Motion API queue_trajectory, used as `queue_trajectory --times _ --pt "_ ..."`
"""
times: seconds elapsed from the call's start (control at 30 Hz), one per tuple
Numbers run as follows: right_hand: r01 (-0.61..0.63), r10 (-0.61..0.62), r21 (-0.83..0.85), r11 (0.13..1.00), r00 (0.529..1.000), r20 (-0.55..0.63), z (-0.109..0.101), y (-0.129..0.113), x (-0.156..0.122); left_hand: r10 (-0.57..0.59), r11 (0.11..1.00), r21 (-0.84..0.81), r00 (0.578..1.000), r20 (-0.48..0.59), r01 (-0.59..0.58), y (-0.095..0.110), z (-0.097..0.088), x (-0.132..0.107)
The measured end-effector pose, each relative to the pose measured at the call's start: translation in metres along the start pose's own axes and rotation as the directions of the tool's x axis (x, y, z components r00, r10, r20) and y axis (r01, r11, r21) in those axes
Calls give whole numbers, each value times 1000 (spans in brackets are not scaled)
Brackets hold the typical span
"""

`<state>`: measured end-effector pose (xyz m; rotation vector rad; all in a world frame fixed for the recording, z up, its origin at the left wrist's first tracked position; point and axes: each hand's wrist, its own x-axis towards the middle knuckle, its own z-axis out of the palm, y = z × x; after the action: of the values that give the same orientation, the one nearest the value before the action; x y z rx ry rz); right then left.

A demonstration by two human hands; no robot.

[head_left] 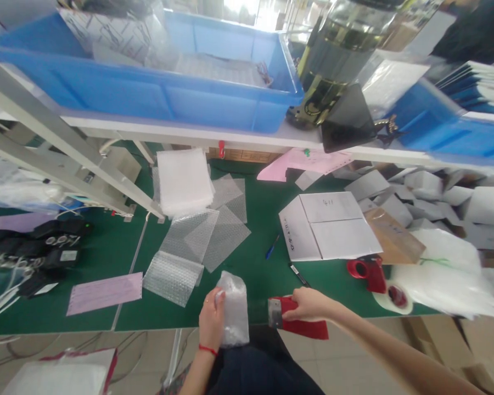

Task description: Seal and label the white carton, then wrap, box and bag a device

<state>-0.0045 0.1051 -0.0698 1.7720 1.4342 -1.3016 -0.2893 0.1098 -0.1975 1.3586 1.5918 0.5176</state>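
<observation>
My left hand is closed around a small bundle wrapped in bubble wrap, held upright at the near edge of the green table. My right hand grips a red tape dispenser, its metal blade end pointing at the bundle a short gap away. Loose bubble-wrap sheets lie on the table just beyond my left hand.
A flat white carton, a blue pen, another red tape dispenser, pink papers and black adapters lie on the table. Folded white boxes pile at the right. Blue bins sit on the shelf above.
</observation>
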Motion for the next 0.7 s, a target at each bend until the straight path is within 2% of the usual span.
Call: queue_trajectory --times 0.1,0.2,0.3,0.4,0.47,0.6,0.7 --pt "-35 35 0 999 999 -19 15 3 23 -12 1000 -11 1000 9 12 0 -4 3" --pt "-12 12 23 1000 1000 -9 31 -18 52 -31 999 -25 999 21 31 -2 -13 6" --pt "37 -37 35 999 999 13 36 -42 70 -51 997 -47 998 45 54 -9 -27 11" --pt "71 -72 30 997 997 25 30 -55 71 -53 996 -67 996 70 58 -24 -37 21" --pt "81 -82 21 996 996 26 24 -60 64 -43 997 -67 996 74 48 -36 -37 29" --pt "57 -58 -30 998 998 -9 19 -73 51 -2 1000 4 1000 -3 2 -54 -24 37" --pt "45 -47 -71 996 999 -26 21 -86 47 52 997 69 995 -80 -46 -53 -12 31"
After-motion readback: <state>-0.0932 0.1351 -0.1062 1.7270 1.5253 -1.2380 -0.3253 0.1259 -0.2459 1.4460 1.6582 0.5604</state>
